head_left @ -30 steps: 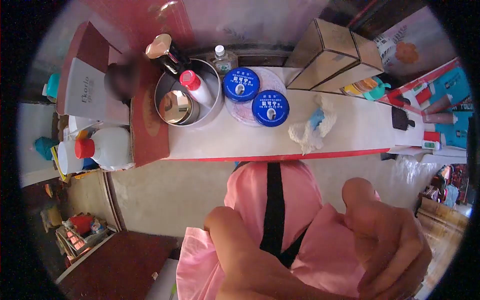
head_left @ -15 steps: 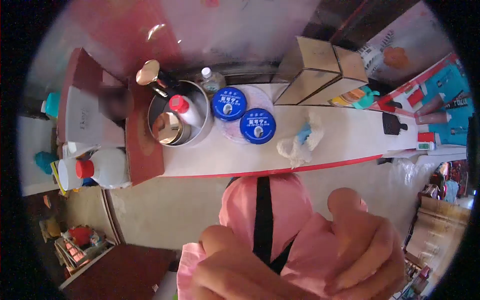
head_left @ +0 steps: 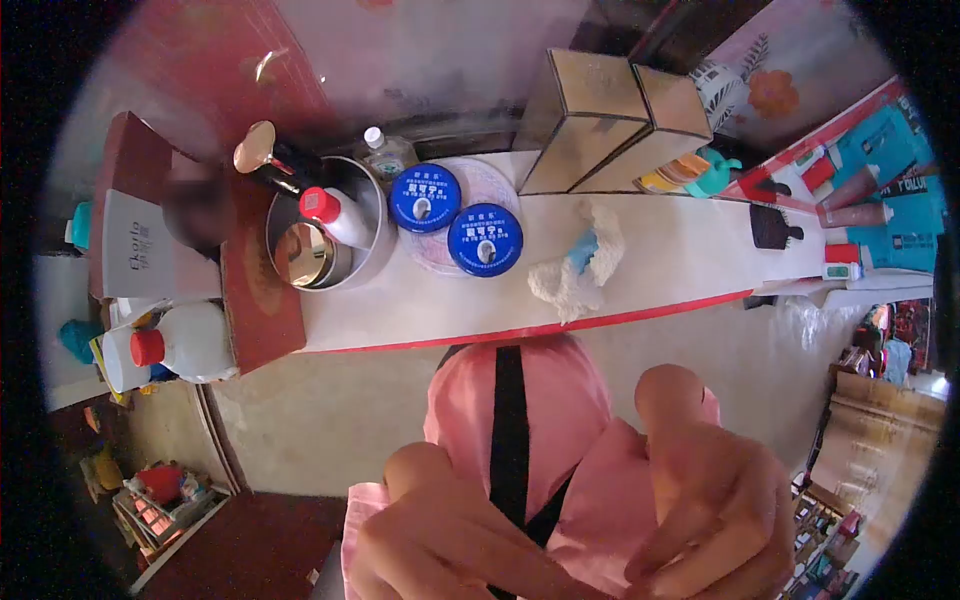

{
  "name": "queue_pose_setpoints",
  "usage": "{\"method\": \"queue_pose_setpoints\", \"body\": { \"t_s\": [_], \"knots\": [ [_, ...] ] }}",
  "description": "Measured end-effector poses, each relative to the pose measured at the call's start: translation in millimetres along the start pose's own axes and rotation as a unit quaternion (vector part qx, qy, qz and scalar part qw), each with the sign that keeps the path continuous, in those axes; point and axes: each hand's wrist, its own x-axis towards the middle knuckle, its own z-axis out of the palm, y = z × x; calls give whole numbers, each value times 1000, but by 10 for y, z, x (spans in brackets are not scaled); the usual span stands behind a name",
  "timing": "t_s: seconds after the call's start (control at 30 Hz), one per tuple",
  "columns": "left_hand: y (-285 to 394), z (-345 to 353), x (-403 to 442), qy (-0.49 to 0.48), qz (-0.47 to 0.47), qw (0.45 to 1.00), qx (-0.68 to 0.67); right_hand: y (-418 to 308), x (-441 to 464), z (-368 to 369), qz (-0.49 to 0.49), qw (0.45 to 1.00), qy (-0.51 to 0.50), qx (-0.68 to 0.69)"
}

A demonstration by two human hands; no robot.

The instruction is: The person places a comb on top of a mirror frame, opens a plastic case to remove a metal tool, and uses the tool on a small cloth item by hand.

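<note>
Pink cloth (head_left: 585, 500) with a black strap (head_left: 508, 430) fills the lower middle. My left hand (head_left: 450, 535) lies over its left part, fingers bent and pressed together, pointing toward the right hand. On the right side of the cloth is my right hand (head_left: 715, 505), its fingers curled inward. The two hands come close together at the bottom edge, where their fingertips are hidden; what they pinch cannot be made out. Beyond the cloth, a white shelf with a red edge (head_left: 640, 314) carries two round blue containers (head_left: 424, 197) and a crumpled white cloth (head_left: 572, 268).
A metal pot (head_left: 378, 235) holds a red-capped bottle (head_left: 340, 218) and cups. To its left are a red-brown box (head_left: 262, 300) and a white jug (head_left: 197, 342). Tan boxes (head_left: 590, 130), a teal bottle (head_left: 712, 175) and a black brush (head_left: 772, 228) stand rightward.
The shelf and its objects have shifted left and a little down in view from the camera's motion. Both hands appear lower and further left, still close together with fingers bent.
</note>
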Motion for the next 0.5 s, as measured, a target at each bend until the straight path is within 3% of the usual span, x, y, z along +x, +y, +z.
{"method": "queue_pose_setpoints", "body": {
  "t_s": [0.27,0.37,0.5],
  "knots": [
    [69,34,-33,11,2,998,62,55,-54,33,-64,994,15,89],
    [65,46,-49,17,23,995,91,32,-83,58,-119,993,-3,7],
    [97,26,-38,5,14,996,88,-5,-201,416,-169,972,148,74]
  ]
}}
